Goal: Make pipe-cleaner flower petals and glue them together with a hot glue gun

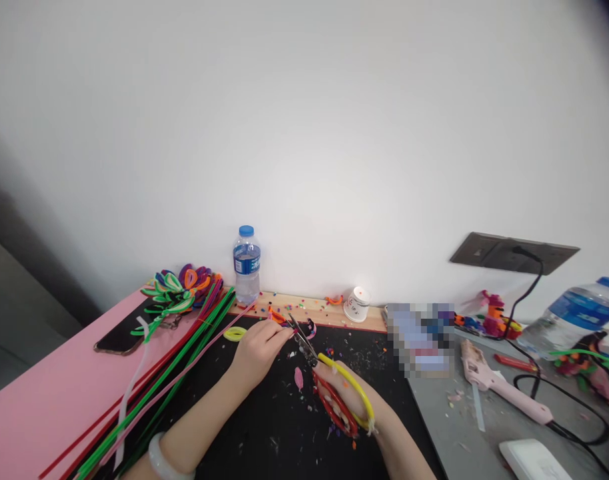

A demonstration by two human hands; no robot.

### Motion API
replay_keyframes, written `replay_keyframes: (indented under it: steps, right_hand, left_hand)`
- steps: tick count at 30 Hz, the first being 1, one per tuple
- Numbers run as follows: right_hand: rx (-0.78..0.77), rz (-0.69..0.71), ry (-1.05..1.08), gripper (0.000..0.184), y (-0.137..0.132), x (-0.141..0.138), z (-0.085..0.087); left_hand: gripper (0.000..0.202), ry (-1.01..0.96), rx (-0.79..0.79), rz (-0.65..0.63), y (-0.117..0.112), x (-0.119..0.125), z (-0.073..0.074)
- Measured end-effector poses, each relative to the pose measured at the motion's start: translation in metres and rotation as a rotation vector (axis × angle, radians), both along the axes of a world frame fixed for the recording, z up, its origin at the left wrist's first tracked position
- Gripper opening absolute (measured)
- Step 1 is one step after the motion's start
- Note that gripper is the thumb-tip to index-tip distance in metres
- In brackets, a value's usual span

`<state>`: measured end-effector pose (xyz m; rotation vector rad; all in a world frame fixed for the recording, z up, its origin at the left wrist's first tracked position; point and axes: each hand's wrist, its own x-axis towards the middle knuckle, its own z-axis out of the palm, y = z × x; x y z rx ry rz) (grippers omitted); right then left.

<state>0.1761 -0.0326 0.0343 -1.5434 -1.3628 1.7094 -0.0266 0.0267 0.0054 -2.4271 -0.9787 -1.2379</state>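
Observation:
My right hand [352,393] is wrapped round a pair of scissors [307,349] whose handles are covered in yellow and red fuzzy pipe cleaner. The blades point up and left, and their tips reach the fingertips of my left hand. My left hand [261,350] is closed in a pinch at the blade tips; what it holds is too small and too hidden to name. Just below the blades lies a pink leaf-shaped piece [298,379] on the black mat [264,427]. A yellow-green pipe cleaner loop [234,333] rests left of my left hand.
Long pipe cleaners [174,363], a phone [120,335] and fuzzy flowers [172,290] lie left. A water bottle [247,267] and a paper cup [356,305] stand by the wall. Right are a corded glue gun [509,393], a large bottle [577,310] and a white object [534,460].

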Motion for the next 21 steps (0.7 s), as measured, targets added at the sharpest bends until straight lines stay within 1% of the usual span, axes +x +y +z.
replay_keyframes:
  steps: [4,8,10,15,21]
  right_hand:
    - [-0.023,0.028,-0.028,0.056,-0.0003,-0.0016,0.0012]
    - [-0.033,-0.010,-0.025,0.054,-0.0010,-0.0026,0.0013]
    - [-0.031,0.000,-0.004,0.053,-0.0011,-0.0027,0.0009]
    - [0.018,0.005,0.053,0.053,-0.0004,-0.0023,-0.0004]
    - [-0.017,0.027,0.047,0.053,0.0004,-0.0011,-0.0041]
  left_hand:
    - [0.024,0.022,-0.010,-0.001,0.0010,0.0002,0.0016]
    - [0.028,0.035,-0.006,-0.019,0.0004,-0.0008,0.0046]
    - [0.028,0.037,0.007,-0.037,0.0001,-0.0017,0.0058]
    - [0.025,0.028,0.043,-0.105,0.0012,-0.0037,0.0059]
    - [0.022,0.020,0.061,-0.094,0.0019,-0.0023,0.0062]
